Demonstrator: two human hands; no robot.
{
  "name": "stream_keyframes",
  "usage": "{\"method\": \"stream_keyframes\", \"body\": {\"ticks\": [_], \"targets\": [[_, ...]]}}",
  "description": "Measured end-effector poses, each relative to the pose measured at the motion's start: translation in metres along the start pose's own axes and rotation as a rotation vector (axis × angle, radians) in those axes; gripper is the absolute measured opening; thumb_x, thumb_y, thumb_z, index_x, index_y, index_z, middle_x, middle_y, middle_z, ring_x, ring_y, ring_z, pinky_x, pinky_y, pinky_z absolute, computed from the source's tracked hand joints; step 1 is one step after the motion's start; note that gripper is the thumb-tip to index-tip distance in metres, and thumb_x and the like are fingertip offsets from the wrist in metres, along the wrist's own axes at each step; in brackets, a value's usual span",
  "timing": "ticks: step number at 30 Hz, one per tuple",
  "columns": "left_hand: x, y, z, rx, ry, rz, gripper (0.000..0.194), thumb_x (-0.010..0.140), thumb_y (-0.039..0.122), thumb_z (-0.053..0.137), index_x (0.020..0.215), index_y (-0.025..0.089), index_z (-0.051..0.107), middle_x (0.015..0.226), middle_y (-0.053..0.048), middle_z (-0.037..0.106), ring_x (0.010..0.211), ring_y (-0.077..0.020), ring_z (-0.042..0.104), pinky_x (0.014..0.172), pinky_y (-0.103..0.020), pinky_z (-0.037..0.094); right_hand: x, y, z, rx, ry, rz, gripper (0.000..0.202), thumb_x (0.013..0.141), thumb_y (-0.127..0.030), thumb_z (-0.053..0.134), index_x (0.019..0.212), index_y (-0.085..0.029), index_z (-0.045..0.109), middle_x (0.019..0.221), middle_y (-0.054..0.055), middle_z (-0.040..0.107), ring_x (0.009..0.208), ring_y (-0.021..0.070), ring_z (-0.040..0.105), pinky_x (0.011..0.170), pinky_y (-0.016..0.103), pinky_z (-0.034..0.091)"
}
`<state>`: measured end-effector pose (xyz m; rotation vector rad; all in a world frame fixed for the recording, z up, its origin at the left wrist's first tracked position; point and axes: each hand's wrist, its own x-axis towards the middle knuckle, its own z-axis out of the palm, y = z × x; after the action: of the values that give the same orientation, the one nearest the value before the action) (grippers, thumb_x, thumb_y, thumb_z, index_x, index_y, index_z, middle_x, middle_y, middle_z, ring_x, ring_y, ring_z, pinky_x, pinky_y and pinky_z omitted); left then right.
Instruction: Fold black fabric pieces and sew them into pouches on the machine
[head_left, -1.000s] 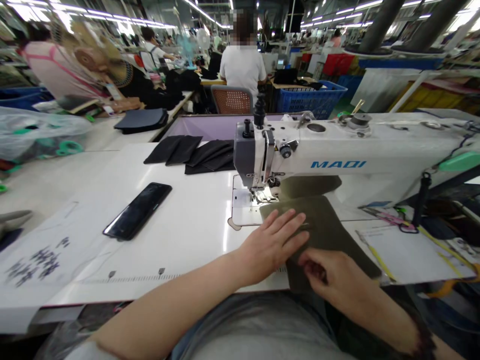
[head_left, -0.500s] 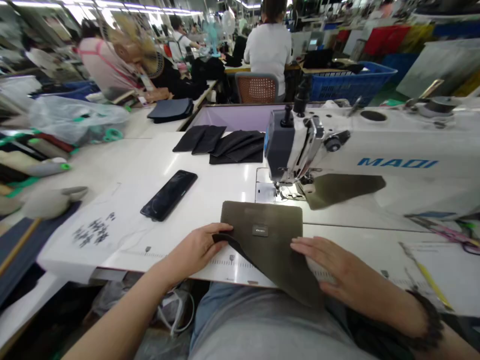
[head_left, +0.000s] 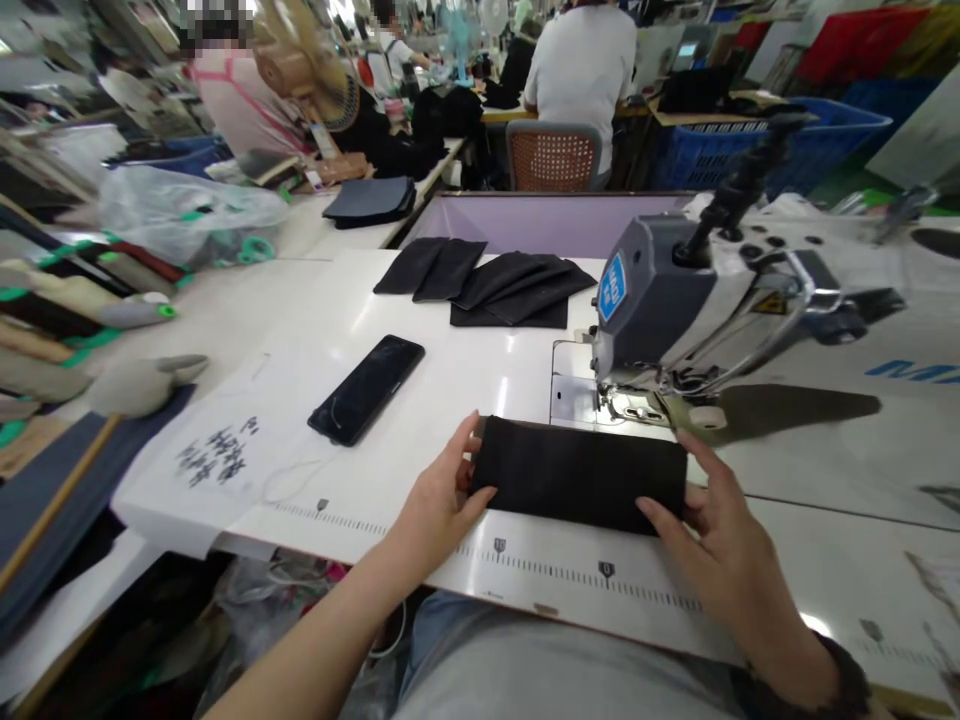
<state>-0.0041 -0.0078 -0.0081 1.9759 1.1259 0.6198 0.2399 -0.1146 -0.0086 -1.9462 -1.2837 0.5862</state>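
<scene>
A folded fabric piece, its black side up, lies just in front of the sewing machine's needle area. My left hand grips its left end, thumb on top and fingers at the edge. At the right end, my right hand pinches the fabric between thumb and fingers. The white sewing machine stands behind and to the right. Under its arm lies an olive piece of material. Several black fabric pieces are laid out beyond the folded one.
A black phone lies on the white table at the left. Thread cones, a plastic bag and marked paper are further left. People sit beyond, near a blue basket.
The olive piece with the small label is now folded over, showing its black side. Both hands hold its ends. The view has shifted, putting the machine further right.
</scene>
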Motion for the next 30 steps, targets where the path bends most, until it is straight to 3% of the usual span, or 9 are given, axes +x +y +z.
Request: {"method": "stream_keyframes", "body": {"ticks": [3,6,13,19,30], "targets": [[-0.001,0.001,-0.001,0.06,-0.061,0.116,0.042,0.08,0.015,0.046,0.121,0.021,0.042,0.101,-0.005,0.054,0.081,-0.0126,0.055,0.074,-0.028,0.049,-0.007,-0.001,0.001,-0.237,0.018,-0.167,0.046,0.08,-0.035,0.048,0.123,-0.019,0.041,0.091,0.006,0.065,0.078,0.0192,0.063,0.066,0.03,0.05],[0.0,0.002,-0.002,0.125,-0.065,0.159,0.025,0.082,0.016,0.044,0.103,0.016,0.058,0.095,-0.007,0.055,0.086,-0.0151,0.055,0.077,-0.029,0.049,-0.006,0.0,0.0,-0.309,-0.023,-0.296,0.033,0.082,-0.032,0.045,0.112,-0.021,0.052,0.093,0.005,0.064,0.077,0.0164,0.061,0.067,0.027,0.049],[0.001,0.009,0.001,0.185,-0.014,0.04,0.029,0.079,0.012,0.048,0.107,0.013,0.055,0.091,-0.006,0.054,0.083,-0.0153,0.054,0.076,-0.03,0.05,0.002,-0.001,0.001,-0.389,0.006,-0.346,0.03,0.084,-0.033,0.042,0.104,-0.017,0.057,0.075,0.002,0.063,0.065,0.0142,0.06,0.058,0.024,0.047],[0.006,0.013,-0.001,0.204,-0.068,-0.022,0.032,0.078,0.011,0.05,0.11,0.009,0.053,0.093,-0.007,0.053,0.085,-0.0161,0.054,0.078,-0.031,0.049,0.003,0.002,0.003,-0.464,0.025,-0.354,0.032,0.084,-0.038,0.041,0.103,-0.019,0.058,0.079,0.004,0.064,0.069,0.0164,0.062,0.057,0.025,0.048],[0.009,0.014,-0.002,0.216,-0.082,-0.055,0.033,0.078,0.012,0.05,0.11,0.013,0.053,0.091,-0.006,0.052,0.082,-0.0155,0.054,0.075,-0.031,0.05,0.008,0.005,0.003,-0.502,-0.008,-0.311,0.037,0.083,-0.045,0.039,0.103,-0.021,0.059,0.076,0.003,0.065,0.065,0.0179,0.062,0.053,0.027,0.049]]}}
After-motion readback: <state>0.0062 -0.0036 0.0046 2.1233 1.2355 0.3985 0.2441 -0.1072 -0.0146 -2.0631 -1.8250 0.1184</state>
